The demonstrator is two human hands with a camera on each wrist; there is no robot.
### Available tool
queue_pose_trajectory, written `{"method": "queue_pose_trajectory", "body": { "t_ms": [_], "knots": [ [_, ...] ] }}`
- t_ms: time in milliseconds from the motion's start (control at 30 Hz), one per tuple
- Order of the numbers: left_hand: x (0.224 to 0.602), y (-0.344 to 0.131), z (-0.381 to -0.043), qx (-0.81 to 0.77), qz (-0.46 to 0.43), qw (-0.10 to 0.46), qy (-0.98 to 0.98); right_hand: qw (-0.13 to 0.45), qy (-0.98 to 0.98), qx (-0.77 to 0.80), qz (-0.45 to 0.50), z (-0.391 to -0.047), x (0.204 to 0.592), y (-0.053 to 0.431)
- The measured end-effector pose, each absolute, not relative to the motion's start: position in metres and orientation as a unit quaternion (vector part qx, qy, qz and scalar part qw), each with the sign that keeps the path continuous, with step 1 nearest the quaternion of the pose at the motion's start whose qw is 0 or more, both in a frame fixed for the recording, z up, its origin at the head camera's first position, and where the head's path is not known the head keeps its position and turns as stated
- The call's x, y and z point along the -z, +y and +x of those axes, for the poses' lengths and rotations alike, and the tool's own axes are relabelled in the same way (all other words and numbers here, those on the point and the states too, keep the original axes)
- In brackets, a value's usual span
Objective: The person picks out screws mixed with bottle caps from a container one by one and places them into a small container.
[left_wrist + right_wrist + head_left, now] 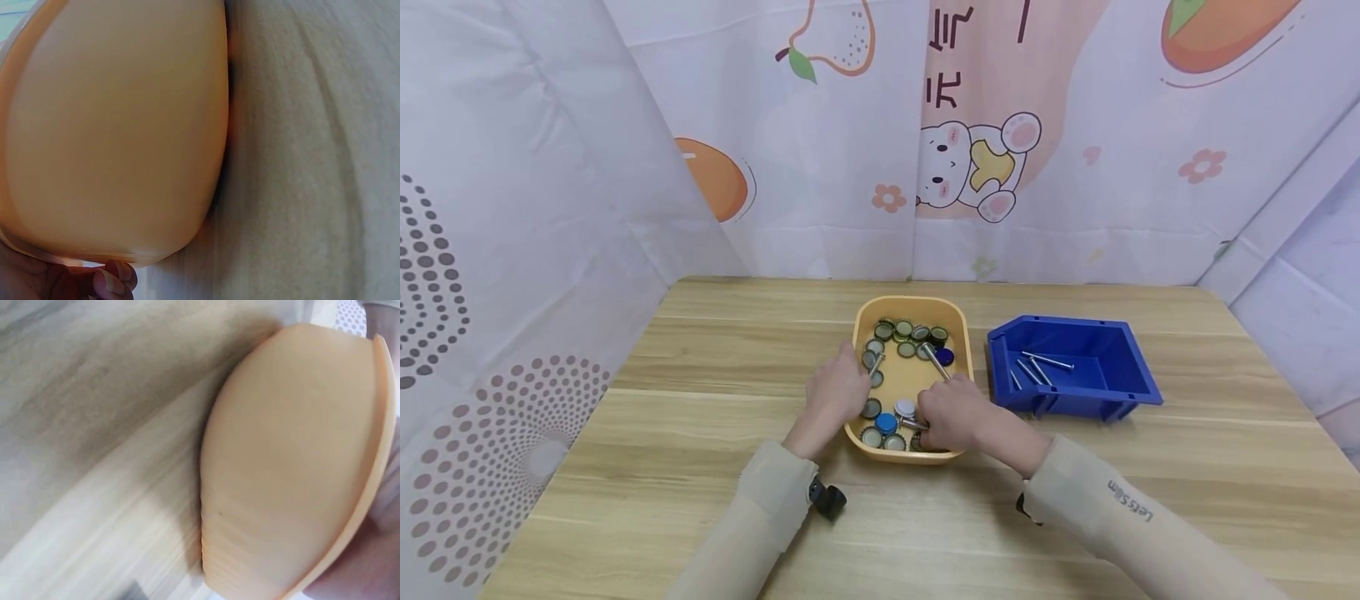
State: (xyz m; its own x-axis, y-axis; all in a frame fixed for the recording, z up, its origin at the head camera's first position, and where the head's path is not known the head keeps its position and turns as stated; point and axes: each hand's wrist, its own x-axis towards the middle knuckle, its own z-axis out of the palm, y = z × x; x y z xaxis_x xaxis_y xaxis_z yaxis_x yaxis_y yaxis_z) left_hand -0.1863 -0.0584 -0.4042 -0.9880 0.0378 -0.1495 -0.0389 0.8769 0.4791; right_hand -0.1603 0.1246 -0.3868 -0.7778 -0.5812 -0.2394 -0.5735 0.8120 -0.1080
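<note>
An orange-yellow plastic tray (pixel 912 298) holds several bottle caps (pixel 883 331). In the head view my left hand (pixel 841 385) is at the tray's left rim, and a silver bolt (pixel 877 365) sticks out of its grip over the inside. Two curled fingertips (pixel 112 282) show beside the tray wall in the left wrist view. My right hand (pixel 953 410) reaches over the right side into the tray, gripping another bolt (pixel 936 361) that points away from me. A further bolt (pixel 913 423) lies by its fingertips, near a white cap (pixel 906 408) and a blue cap (pixel 886 424).
Right of the tray stands a blue bin (pixel 1123 354) with several loose bolts (pixel 1047 361) in it. Both stand on a wood-grain table (pixel 752 333). A printed curtain (pixel 820 183) hangs behind and to the left.
</note>
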Motion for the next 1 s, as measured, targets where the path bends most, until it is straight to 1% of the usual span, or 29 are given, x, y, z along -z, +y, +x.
{"method": "queue_pose_trajectory", "body": {
  "t_ms": [200, 533, 800, 1000],
  "knots": [
    [0.4042, -0.0584, -0.1862, -0.252, 0.000, 0.075, 0.965, 0.131, 0.942, 0.014, -0.309, -0.1604, 0.3879, 0.1252],
    [0.4070, -0.0579, -0.1868, -0.255, -0.005, 0.060, 0.965, 0.110, 0.943, -0.026, -0.313, -0.1564, 0.3899, 0.1267],
    [0.4061, -0.0579, -0.1858, -0.258, -0.003, 0.061, 0.964, 0.114, 0.947, -0.011, -0.301, -0.1563, 0.3899, 0.1259],
    [0.4058, -0.0582, -0.1855, -0.256, -0.001, 0.060, 0.965, 0.139, 0.945, 0.002, -0.297, -0.1579, 0.3879, 0.1258]
  ]
}}
